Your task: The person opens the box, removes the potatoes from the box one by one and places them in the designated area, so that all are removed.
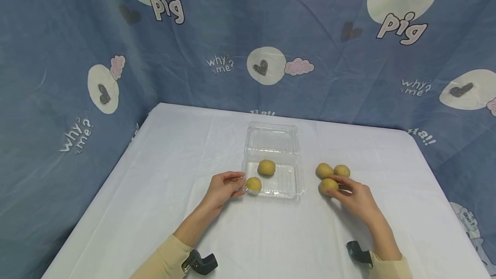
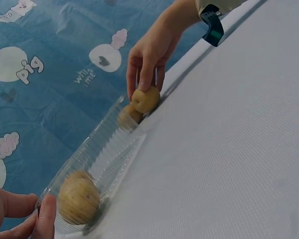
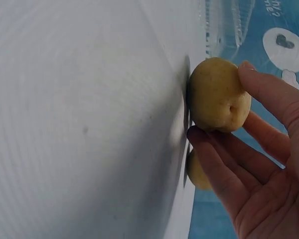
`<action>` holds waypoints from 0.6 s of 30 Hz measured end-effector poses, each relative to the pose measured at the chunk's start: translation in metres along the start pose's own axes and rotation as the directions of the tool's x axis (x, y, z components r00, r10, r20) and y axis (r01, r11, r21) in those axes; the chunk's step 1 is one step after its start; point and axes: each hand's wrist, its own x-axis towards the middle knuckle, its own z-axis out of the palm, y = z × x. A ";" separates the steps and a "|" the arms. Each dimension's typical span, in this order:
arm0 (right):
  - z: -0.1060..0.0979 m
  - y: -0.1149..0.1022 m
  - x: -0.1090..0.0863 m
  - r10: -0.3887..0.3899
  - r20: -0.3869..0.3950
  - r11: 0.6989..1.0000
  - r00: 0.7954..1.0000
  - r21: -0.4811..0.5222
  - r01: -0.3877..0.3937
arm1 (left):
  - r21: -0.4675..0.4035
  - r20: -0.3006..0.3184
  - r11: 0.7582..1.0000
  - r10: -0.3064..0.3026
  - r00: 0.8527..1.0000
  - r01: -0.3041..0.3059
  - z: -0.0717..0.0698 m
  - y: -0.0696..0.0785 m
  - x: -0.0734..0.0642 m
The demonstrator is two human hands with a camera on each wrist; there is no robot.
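Blue printed cloth (image 1: 224, 20) behind a white-covered table (image 1: 279, 236), with potatoes (image 1: 323, 170).

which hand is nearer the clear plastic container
The left. The left hand pinches the clear plastic container at its left edge, near the front corner; the right hand is apart from it, off to its right, holding a potato.

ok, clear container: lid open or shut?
Open. In the head view, the lid of the clear container lies folded back, leaving the two potatoes inside uncovered.
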 end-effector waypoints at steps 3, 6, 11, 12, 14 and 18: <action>-0.001 0.001 -0.001 -0.001 -0.007 1.000 1.000 0.000 0.001 | -0.003 0.003 1.000 0.001 1.000 -0.001 0.000 -0.001 0.001; -0.002 0.002 -0.003 -0.015 -0.021 1.000 1.000 0.005 0.015 | -0.006 0.003 1.000 -0.001 1.000 0.002 -0.001 -0.002 0.002; -0.004 0.003 -0.008 -0.048 -0.047 0.999 0.998 0.007 0.048 | -0.010 0.005 1.000 0.000 1.000 0.000 0.000 -0.003 0.003; -0.004 0.003 -0.009 -0.048 -0.048 0.999 0.998 0.008 0.048 | -0.012 0.005 1.000 0.003 1.000 -0.003 0.000 -0.003 0.003; -0.005 0.003 -0.011 -0.036 -0.046 0.999 0.998 0.004 0.036 | -0.015 0.005 1.000 0.008 1.000 -0.008 0.000 -0.004 0.004; -0.008 0.003 -0.017 0.009 -0.029 1.000 1.000 -0.016 -0.009 | -0.021 0.002 1.000 0.011 1.000 -0.011 -0.001 -0.005 0.004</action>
